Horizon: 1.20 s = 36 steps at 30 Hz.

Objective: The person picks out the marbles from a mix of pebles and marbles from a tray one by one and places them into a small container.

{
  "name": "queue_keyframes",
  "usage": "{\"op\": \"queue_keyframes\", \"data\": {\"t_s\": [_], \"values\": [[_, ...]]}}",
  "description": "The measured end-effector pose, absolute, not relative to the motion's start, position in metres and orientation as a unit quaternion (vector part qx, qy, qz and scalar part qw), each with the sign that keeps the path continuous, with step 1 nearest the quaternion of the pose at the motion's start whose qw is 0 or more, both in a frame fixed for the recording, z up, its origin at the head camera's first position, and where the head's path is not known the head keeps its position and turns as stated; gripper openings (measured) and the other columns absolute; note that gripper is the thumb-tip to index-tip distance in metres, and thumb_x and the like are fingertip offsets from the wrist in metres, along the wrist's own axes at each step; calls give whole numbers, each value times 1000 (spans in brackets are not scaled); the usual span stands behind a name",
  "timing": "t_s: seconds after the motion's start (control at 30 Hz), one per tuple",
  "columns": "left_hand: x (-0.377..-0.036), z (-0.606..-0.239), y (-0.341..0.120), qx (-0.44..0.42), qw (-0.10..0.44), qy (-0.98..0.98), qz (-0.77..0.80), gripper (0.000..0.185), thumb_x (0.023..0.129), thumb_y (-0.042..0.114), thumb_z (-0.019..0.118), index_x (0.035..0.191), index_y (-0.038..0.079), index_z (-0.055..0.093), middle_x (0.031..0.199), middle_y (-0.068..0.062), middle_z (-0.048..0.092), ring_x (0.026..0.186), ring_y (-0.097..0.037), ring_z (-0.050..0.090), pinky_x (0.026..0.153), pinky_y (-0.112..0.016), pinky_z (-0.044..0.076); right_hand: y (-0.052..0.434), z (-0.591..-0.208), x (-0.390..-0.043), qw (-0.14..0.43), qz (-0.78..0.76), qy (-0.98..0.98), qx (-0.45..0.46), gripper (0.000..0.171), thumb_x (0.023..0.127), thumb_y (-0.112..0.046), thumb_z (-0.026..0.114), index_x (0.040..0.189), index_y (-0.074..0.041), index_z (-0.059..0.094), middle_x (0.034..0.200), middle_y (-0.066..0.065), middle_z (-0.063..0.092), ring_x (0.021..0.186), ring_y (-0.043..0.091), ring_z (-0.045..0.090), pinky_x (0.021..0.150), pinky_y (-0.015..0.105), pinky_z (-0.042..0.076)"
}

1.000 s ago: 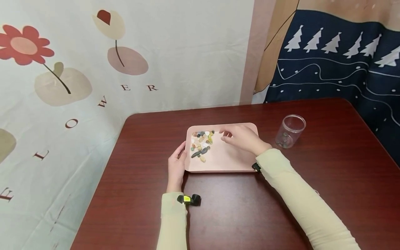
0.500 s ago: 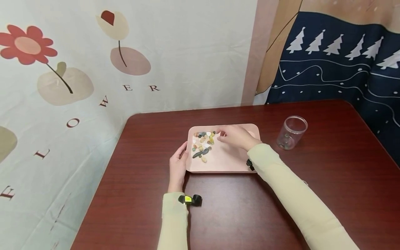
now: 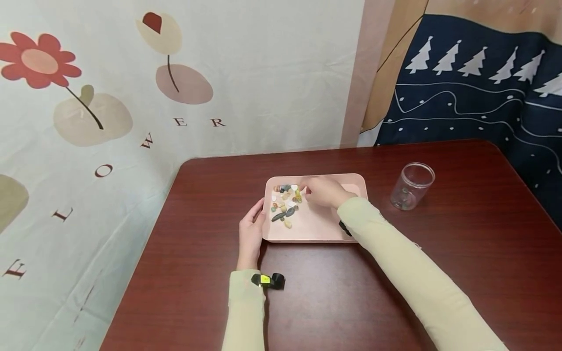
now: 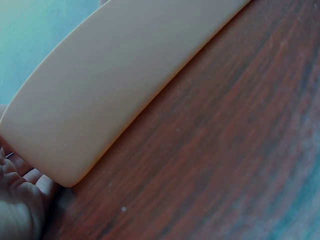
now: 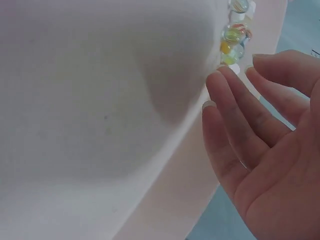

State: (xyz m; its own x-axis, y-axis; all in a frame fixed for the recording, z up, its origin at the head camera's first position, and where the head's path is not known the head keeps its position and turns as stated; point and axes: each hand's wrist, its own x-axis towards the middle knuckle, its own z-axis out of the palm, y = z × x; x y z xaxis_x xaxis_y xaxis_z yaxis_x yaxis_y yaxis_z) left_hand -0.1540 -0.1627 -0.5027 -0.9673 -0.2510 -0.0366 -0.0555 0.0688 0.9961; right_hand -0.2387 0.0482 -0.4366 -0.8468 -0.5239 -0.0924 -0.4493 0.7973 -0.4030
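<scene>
My right hand (image 3: 324,190) has slid further left across the shallow pink plastic tray (image 3: 316,229) than a second ago, and its fingertips (image 5: 224,72) now sit just beside the scatter of small coloured pebbles and glass beads (image 3: 285,202) in the tray's left half. The fingers are extended and only slightly bent, holding nothing I can see. My left hand (image 3: 250,234) has not shifted: it lies on the dark red-brown wooden worktop (image 3: 329,292) with relaxed fingers against the tray's left rim. Both forearms in pale yellow sleeves reach forward, the right crossing the tray's near right corner. The clear plastic jar (image 3: 411,186) stands well apart to the right. The wall cloth behind reads "FLOWER" in scattered letters.
</scene>
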Motion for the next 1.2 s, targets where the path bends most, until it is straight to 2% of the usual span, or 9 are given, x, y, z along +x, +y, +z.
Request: {"op": "queue_keyframes", "data": {"t_s": [0.1,0.23,0.43,0.67,0.8,0.93,1.2], "values": [[-154,-502,-163,105,73,-729,-673,31,90,16,52,119,27,57,122,9,53,110,-6,50,88,-24,42,44,-438,-239,100,-172,945,-261,31,83,-11,56,113,-16,61,107,0,59,83,16,49,80,31,39],[-154,-501,-162,103,74,-729,-673,32,90,16,52,120,26,57,123,7,53,111,-7,49,89,-25,42,38,-435,-240,120,-154,945,-262,36,82,-11,56,118,-17,58,105,0,59,86,17,50,81,32,40],[-156,-497,-163,95,76,-729,-674,32,91,14,51,121,25,57,124,5,52,110,-8,50,89,-26,42,29,-427,-241,150,-118,949,-251,45,80,-13,58,124,-18,53,117,-1,56,104,17,51,90,35,39],[-154,-499,-164,96,74,-725,-678,32,91,15,51,121,24,57,122,5,53,108,-8,51,87,-26,44,24,-427,-241,144,-108,953,-244,27,81,-18,60,108,-16,62,95,-2,59,84,16,51,81,36,41],[-152,-502,-162,94,72,-718,-686,32,90,14,52,121,22,57,122,3,53,108,-10,52,86,-25,44,23,-429,-240,148,-105,956,-232,23,80,-22,63,101,-15,64,94,-2,60,83,17,52,79,37,40],[-153,-503,-161,90,76,-720,-684,32,90,14,52,120,24,57,121,2,54,107,-11,52,86,-26,44,24,-430,-239,150,-112,959,-215,24,78,-19,64,102,-14,64,98,-2,60,87,18,53,80,38,41],[-154,-503,-162,93,80,-718,-685,32,90,14,52,120,24,57,122,3,53,109,-10,51,87,-26,43,24,-433,-241,147,-115,962,-199,14,76,-15,64,89,-13,61,82,-1,57,74,18,49,68,33,41]]}}
